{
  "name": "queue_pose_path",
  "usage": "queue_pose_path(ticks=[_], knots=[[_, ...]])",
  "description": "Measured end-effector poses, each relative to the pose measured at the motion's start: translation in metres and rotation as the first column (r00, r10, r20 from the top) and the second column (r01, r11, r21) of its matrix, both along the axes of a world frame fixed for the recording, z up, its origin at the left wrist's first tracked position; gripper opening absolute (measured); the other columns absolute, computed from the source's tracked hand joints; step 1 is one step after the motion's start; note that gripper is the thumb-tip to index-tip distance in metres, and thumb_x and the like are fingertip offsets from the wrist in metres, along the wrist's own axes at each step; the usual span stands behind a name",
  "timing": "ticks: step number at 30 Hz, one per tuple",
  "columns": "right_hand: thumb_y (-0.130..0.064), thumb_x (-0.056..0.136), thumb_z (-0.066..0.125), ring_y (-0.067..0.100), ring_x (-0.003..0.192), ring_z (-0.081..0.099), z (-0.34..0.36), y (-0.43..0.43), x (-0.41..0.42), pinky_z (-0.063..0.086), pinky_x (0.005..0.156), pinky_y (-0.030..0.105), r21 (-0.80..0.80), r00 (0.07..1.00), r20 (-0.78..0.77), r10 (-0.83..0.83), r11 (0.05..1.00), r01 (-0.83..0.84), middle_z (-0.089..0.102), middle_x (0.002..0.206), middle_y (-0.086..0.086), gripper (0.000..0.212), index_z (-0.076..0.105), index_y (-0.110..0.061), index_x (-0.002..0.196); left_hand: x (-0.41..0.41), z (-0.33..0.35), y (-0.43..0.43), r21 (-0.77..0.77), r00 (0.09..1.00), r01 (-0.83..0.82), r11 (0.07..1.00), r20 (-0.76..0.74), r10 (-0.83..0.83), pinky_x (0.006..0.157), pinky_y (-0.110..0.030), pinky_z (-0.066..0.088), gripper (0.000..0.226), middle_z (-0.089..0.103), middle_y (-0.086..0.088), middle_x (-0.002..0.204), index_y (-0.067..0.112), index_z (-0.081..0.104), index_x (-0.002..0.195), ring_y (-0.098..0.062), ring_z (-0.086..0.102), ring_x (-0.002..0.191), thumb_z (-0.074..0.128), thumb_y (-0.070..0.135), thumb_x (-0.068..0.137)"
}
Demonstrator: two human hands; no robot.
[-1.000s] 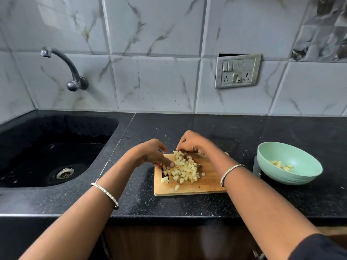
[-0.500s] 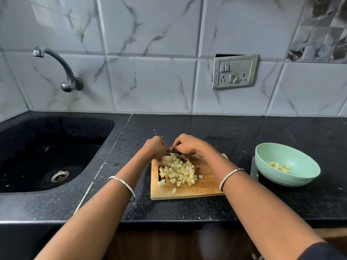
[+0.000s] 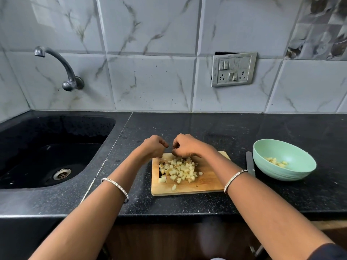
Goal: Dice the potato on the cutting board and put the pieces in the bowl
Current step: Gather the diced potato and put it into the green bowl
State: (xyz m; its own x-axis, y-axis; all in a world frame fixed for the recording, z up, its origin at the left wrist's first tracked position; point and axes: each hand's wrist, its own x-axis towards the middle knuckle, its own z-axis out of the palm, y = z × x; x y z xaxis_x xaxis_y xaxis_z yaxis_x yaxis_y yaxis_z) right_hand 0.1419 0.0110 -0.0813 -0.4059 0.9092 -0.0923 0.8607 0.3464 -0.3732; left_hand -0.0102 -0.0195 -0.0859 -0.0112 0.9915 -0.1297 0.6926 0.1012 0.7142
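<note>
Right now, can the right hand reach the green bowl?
Probably yes: the right hand hovers over the cutting board, the bowl sits open to its right, and only a flat dark object lies between.

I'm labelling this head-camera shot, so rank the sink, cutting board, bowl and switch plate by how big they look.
Largest to smallest:
1. sink
2. cutting board
3. bowl, close behind the cutting board
4. switch plate, though it sits farthest from the camera

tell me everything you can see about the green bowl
The bowl is pale mint green, round, plastic by its look, with faint ridges low on its outer wall. It stands upright on the black counter, right of the cutting board. A few potato pieces lie inside. The left hand and right hand do not touch it.
</note>
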Motion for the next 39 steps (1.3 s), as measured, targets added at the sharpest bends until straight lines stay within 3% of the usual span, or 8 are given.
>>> queue_pose_path(ticks=[5, 12, 15, 24, 27, 31, 34, 39], knots=[[-0.014, 0.096, 0.056, 0.019, 0.080, 0.065, 0.014, -0.008, 0.011, 0.052, 0.066, 0.029, -0.014, 1.000, 0.008, -0.024, 1.000, 0.024, 0.073, 0.101, 0.006, 0.022, 0.077, -0.009, 0.098, -0.014, 0.008, -0.015, 0.023, 0.998, 0.068, 0.997, 0.006, -0.068, 0.090, -0.042, 0.057, 0.023, 0.067, -0.011, 0.109, 0.015, 0.067, 0.112, -0.024, 0.068, 0.092, 0.062, 0.006, 0.091], [-0.032, 0.101, 0.058, 0.016, 0.082, 0.061, 0.013, -0.019, 0.026, 0.044, 0.063, 0.027, 0.005, 0.994, -0.072, -0.088, 0.996, 0.088, 0.067, 0.102, -0.002, 0.032, 0.070, -0.003, 0.108, -0.001, 0.031, -0.045, -0.295, 0.934, 0.299, 0.907, -0.104, -0.342, 0.085, -0.033, 0.058, 0.111, 0.054, -0.013, 0.137, 0.009, 0.028, 0.151, -0.024, 0.070, 0.096, 0.090, 0.033, 0.063], [-0.038, 0.102, 0.056, 0.023, 0.096, 0.064, 0.000, -0.027, 0.018, 0.047, 0.072, 0.031, 0.061, 0.999, -0.039, -0.019, 0.998, 0.021, 0.068, 0.106, 0.003, 0.042, 0.069, 0.002, 0.107, 0.007, 0.028, -0.052, -0.297, 0.883, 0.294, 0.908, -0.280, -0.377, 0.093, -0.033, 0.045, 0.108, 0.060, -0.012, 0.133, 0.006, 0.031, 0.149, -0.025, 0.060, 0.114, 0.090, 0.036, 0.064], [-0.041, 0.099, 0.060, 0.014, 0.089, 0.064, 0.011, -0.049, 0.037, 0.043, 0.068, 0.027, 0.024, 0.992, -0.123, -0.004, 1.000, 0.007, 0.069, 0.095, -0.003, 0.027, 0.071, -0.016, 0.102, 0.000, 0.022, -0.057, -0.240, 0.928, 0.307, 0.921, -0.140, -0.346, 0.104, -0.037, 0.044, 0.087, 0.060, -0.005, 0.123, 0.007, 0.050, 0.138, -0.021, 0.058, 0.110, 0.091, 0.030, 0.064], [-0.059, 0.093, 0.060, 0.016, 0.087, 0.064, 0.024, -0.051, 0.058, 0.050, 0.068, 0.031, 0.015, 0.987, -0.142, -0.076, 0.997, 0.079, 0.068, 0.096, -0.002, 0.045, 0.068, -0.017, 0.107, -0.008, 0.032, -0.058, -0.272, 0.917, 0.345, 0.898, -0.107, -0.385, 0.097, -0.031, 0.046, 0.095, 0.056, -0.004, 0.131, 0.010, 0.042, 0.144, -0.016, 0.062, 0.104, 0.090, 0.032, 0.065], [-0.085, 0.058, 0.068, 0.020, 0.069, 0.057, 0.028, -0.060, 0.073, 0.061, 0.072, 0.040, -0.241, 0.995, 0.052, -0.086, 0.966, 0.096, 0.057, 0.095, 0.016, 0.095, 0.064, -0.012, 0.119, -0.010, 0.037, -0.059, -0.311, 0.880, 0.343, 0.886, -0.223, -0.419, 0.111, -0.043, 0.038, 0.110, 0.047, -0.007, 0.146, 0.012, 0.031, 0.150, -0.023, 0.057, 0.118, 0.091, 0.034, 0.061], [-0.078, 0.037, 0.084, 0.025, 0.098, 0.071, 0.027, -0.065, 0.070, 0.063, 0.077, 0.043, -0.310, 0.994, 0.069, -0.085, 0.945, 0.103, 0.051, 0.122, 0.003, 0.124, 0.047, -0.018, 0.139, -0.003, 0.033, -0.061, -0.301, 0.847, 0.330, 0.895, -0.324, -0.421, 0.112, -0.044, 0.036, 0.110, 0.047, -0.006, 0.147, 0.010, 0.031, 0.150, -0.028, 0.047, 0.130, 0.091, 0.037, 0.062], [-0.059, 0.059, 0.091, 0.018, 0.113, 0.057, 0.024, -0.076, 0.049, 0.052, 0.091, 0.037, -0.193, 0.986, 0.167, -0.021, 0.980, 0.053, 0.049, 0.135, 0.000, 0.107, 0.041, -0.020, 0.145, 0.005, 0.022, -0.060, -0.225, 0.923, 0.272, 0.936, -0.214, -0.320, 0.103, -0.037, 0.044, 0.092, 0.056, -0.008, 0.132, 0.008, 0.043, 0.142, -0.024, 0.054, 0.117, 0.091, 0.026, 0.065]])
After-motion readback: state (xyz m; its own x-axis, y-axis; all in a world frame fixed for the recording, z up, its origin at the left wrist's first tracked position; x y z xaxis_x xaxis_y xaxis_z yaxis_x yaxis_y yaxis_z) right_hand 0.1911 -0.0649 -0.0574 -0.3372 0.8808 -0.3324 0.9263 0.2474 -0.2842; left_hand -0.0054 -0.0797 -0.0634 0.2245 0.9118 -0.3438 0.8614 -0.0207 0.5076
